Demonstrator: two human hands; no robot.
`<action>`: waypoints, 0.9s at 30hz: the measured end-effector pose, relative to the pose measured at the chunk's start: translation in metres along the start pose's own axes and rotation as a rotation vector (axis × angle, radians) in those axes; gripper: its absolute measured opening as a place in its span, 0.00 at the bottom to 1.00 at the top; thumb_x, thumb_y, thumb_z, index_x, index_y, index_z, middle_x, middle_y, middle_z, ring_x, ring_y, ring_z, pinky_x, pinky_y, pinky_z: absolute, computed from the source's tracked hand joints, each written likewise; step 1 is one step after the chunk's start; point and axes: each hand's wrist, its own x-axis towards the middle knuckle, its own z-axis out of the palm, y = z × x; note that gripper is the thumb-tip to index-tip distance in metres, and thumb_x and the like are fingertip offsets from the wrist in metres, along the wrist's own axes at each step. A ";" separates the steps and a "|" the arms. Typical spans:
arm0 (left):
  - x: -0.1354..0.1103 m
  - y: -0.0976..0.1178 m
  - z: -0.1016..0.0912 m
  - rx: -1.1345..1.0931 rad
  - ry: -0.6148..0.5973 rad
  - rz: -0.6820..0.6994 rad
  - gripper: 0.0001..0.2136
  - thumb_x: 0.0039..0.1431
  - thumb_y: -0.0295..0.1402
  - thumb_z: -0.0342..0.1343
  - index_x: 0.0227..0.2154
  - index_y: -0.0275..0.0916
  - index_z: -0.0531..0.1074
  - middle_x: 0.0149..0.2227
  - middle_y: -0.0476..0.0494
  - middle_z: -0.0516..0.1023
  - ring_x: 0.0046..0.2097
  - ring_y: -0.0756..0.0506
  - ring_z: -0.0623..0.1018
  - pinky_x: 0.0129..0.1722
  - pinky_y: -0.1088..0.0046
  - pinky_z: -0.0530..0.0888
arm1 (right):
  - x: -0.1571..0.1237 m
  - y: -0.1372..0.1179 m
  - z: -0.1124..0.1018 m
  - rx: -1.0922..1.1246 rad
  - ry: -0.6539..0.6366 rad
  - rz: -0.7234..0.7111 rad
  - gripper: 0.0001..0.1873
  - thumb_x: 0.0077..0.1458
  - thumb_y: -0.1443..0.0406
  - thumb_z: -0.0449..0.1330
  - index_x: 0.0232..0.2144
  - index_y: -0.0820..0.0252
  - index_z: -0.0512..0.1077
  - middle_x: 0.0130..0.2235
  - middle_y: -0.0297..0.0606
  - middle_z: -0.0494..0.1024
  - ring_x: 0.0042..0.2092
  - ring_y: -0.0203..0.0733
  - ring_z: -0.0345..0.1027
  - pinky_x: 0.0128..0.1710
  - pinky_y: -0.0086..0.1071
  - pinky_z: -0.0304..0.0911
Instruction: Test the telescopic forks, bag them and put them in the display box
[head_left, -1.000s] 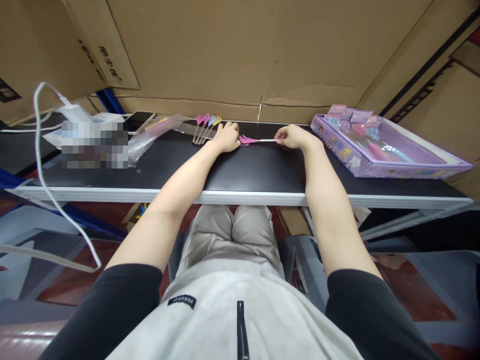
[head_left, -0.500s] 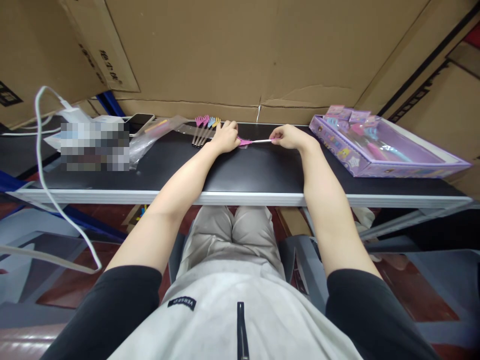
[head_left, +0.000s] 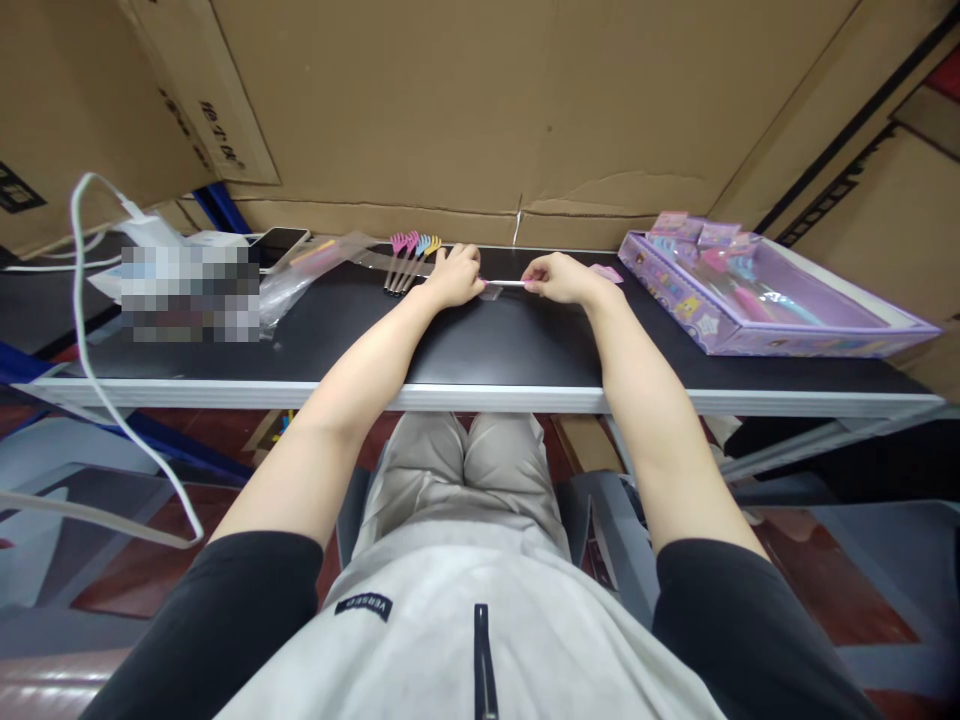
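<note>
Between my hands, low over the black tabletop, a thin white stick (head_left: 506, 283) with pink at both visible ends lies sideways. My left hand (head_left: 454, 276) has its fingertips closed on the left end. The right end is pinched by my right hand (head_left: 553, 277). A flat pink piece (head_left: 607, 273) shows beyond my right wrist; whether it belongs to the stick I cannot tell. Under the stick, by my left fingertips, lies a small clear film piece (head_left: 491, 293). Several small rakes with claw-shaped pink, blue and yellow heads (head_left: 412, 243) lie beside my left hand.
At the right stands an open purple box (head_left: 810, 345) with packaged items inside. On the left are a clear plastic bag (head_left: 289, 290), a phone (head_left: 279, 243) and a white cable (head_left: 90, 340). Cardboard (head_left: 450, 110) walls off the back of the black table (head_left: 495, 350).
My right hand has moved left, closer to my left hand, so less of the stick shows between them. The flat pink piece now shows right of my right hand.
</note>
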 end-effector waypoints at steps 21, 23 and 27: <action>-0.005 0.022 -0.007 -0.060 0.006 0.024 0.17 0.71 0.28 0.47 0.52 0.36 0.79 0.67 0.25 0.75 0.71 0.26 0.70 0.69 0.39 0.66 | 0.004 -0.011 0.018 0.058 0.123 -0.050 0.08 0.56 0.69 0.70 0.41 0.63 0.84 0.42 0.46 0.88 0.42 0.48 0.79 0.49 0.38 0.74; -0.004 0.020 -0.005 -0.070 0.010 0.027 0.17 0.71 0.28 0.47 0.53 0.35 0.79 0.67 0.25 0.75 0.71 0.26 0.71 0.69 0.38 0.67 | 0.006 -0.008 0.019 0.065 0.137 -0.071 0.07 0.56 0.69 0.70 0.40 0.64 0.84 0.40 0.46 0.87 0.42 0.48 0.78 0.48 0.38 0.73; -0.003 0.018 -0.002 -0.085 0.027 0.035 0.17 0.71 0.28 0.48 0.54 0.36 0.78 0.67 0.25 0.76 0.71 0.26 0.71 0.69 0.38 0.67 | 0.011 -0.003 0.023 0.102 0.158 -0.137 0.07 0.58 0.63 0.72 0.38 0.62 0.83 0.37 0.44 0.86 0.42 0.49 0.78 0.48 0.39 0.72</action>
